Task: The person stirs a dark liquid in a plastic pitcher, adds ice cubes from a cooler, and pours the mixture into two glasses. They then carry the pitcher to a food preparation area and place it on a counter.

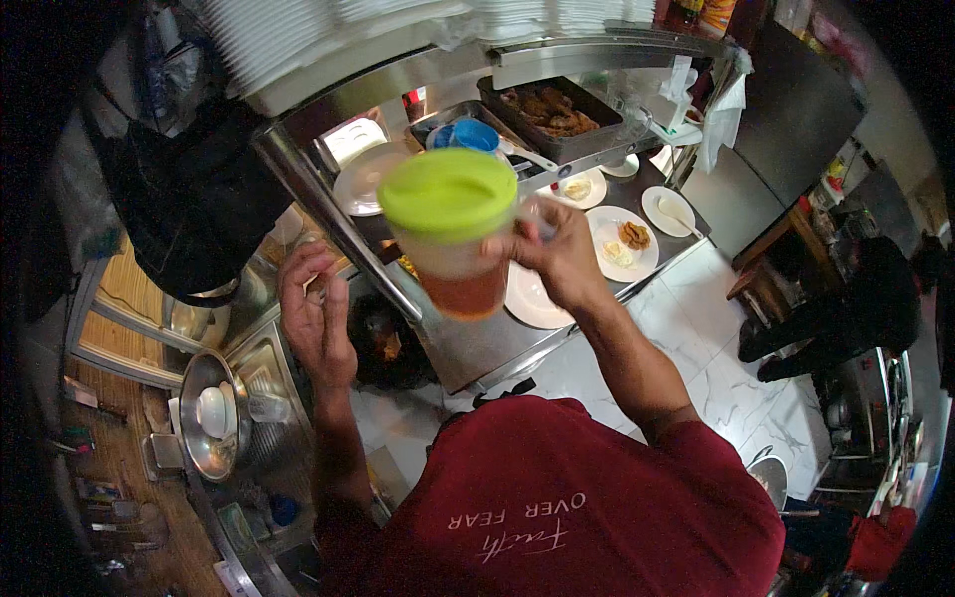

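My right hand [559,254] grips the handle of a plastic pitcher [459,276], which is slightly blurred. A lime-green lid [448,186] covers the pitcher, and reddish-orange liquid fills its lower part. It is held up over the steel counter [477,351]. To the left, my left hand [317,321] is raised with nothing in it, its fingers bent and apart. Below and behind the pitcher, a white plate [533,302] is partly hidden by it. Another plate [642,257] beside my right wrist carries browned food and a pale portion.
A shelf with a steel post [351,231] rises close to my left hand. Trays of cooked meat [556,112] and blue cups [475,136] stand behind the pitcher. A metal bowl [194,440] with white bowls inside sits at left. A person in dark clothes [858,313] is at right.
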`<state>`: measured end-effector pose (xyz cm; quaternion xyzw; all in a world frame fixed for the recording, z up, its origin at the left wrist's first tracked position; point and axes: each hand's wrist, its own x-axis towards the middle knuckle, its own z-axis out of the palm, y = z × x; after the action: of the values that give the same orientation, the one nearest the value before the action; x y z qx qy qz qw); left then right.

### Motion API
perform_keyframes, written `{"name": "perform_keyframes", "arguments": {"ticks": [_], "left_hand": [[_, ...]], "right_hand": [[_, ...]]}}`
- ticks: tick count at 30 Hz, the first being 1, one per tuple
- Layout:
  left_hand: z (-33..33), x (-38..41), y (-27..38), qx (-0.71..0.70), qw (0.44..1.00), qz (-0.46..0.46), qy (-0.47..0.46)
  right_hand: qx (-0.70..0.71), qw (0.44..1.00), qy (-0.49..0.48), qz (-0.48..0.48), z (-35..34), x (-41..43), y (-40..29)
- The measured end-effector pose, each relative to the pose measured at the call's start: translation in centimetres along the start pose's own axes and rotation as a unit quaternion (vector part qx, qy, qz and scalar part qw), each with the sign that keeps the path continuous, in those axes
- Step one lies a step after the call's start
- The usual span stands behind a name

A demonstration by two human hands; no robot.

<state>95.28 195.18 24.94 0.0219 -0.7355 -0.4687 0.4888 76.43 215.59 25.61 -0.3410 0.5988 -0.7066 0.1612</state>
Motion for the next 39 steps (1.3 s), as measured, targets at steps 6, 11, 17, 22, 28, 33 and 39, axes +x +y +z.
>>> {"name": "perform_keyframes", "arguments": {"ticks": [6, 11, 17, 22, 28, 33, 39], "left_hand": [[-4.9, 0.3, -5.6, 0.045, 0.995, -0.049, 0.069], [-6.2, 2.1, -11.2, -0.031, 0.959, -0.261, 0.107], [-5.6, 5.9, -19.5, -0.029, 0.912, -0.4, 0.087], [-5.0, 9.0, -25.6, -0.052, 0.913, -0.394, 0.097], [-1.5, 10.8, -30.8, -0.181, 0.903, -0.367, 0.132], [-8.3, 11.0, -39.9, -0.052, 0.942, -0.316, 0.101], [-2.6, 9.6, -37.7, -0.344, 0.835, -0.398, 0.161]], "right_hand": [[0.0, 0.997, 0.065, -0.029, 4.3, 5.6, -0.6], [-0.018, 0.994, 0.098, -0.044, 6.9, 8.4, 1.1], [-0.028, 0.99, 0.115, -0.076, 9.4, 11.4, 2.6], [-0.047, 0.983, 0.141, -0.106, 10.6, 14.2, 3.5], [-0.048, 0.976, 0.158, -0.139, 10.6, 18.2, 5.6], [-0.026, 0.981, 0.131, -0.144, 14.2, 20.7, 4.9], [-0.076, 0.981, 0.143, -0.11, 12.2, 22.1, 7.4]]}}
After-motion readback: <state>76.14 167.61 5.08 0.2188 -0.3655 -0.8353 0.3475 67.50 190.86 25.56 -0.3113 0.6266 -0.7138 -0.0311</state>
